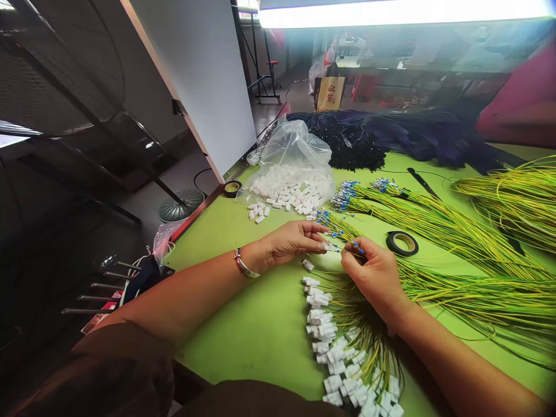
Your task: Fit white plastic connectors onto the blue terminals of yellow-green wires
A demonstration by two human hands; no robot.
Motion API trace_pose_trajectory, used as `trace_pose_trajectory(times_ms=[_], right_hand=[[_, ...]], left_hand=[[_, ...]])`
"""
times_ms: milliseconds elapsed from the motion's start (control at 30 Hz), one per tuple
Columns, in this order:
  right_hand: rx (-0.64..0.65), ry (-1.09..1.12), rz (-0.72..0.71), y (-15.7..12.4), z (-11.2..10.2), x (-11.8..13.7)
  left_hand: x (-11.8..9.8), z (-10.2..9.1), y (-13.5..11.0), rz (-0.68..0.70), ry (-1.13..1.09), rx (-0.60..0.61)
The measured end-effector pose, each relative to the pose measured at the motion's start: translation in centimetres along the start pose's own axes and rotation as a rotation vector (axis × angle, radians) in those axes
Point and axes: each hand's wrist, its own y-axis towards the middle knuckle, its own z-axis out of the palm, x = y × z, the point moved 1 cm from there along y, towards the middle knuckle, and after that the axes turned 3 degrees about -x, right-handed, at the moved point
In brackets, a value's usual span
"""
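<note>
My left hand (299, 240) pinches a small white plastic connector housing (324, 247) between thumb and fingers. Close to its right, my right hand (371, 269) is closed on a yellow-green wire whose blue-sleeved metal terminal (335, 248) points at the housing. Whether the terminal has entered the housing I cannot tell. Just behind the hands lie more wires with blue-sleeved terminals (325, 219). Below my right hand, many wires fitted with white connectors (321, 330) lie fanned along the table, and one such connector (307, 264) sits just under my left hand.
A clear plastic bag (299, 150) spills white housings (299, 200) on the green table (243, 324). Two black tape rolls (402, 243) (232, 188), yellow-green wire bundles (478, 231), a black strip (421, 182) and dark cables (412, 133) lie around. A white panel (204, 75) stands at the left edge.
</note>
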Motion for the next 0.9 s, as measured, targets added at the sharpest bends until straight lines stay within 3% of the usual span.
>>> trace_pose_trajectory(times_ms=[400, 567, 900], right_hand=[[-0.051, -0.113, -0.068, -0.1, 0.1, -0.4], [-0.039, -0.05, -0.121, -0.4, 0.3, 0.1], [-0.005, 0.022, -0.086, -0.3, 0.8, 0.1]], left_hand=[[0.1, 0.4, -0.1, -0.002, -0.007, -0.027], [0.4, 0.8, -0.2, 0.038, -0.041, -0.042], [0.7, 1.3, -0.3, 0.066, -0.048, -0.064]])
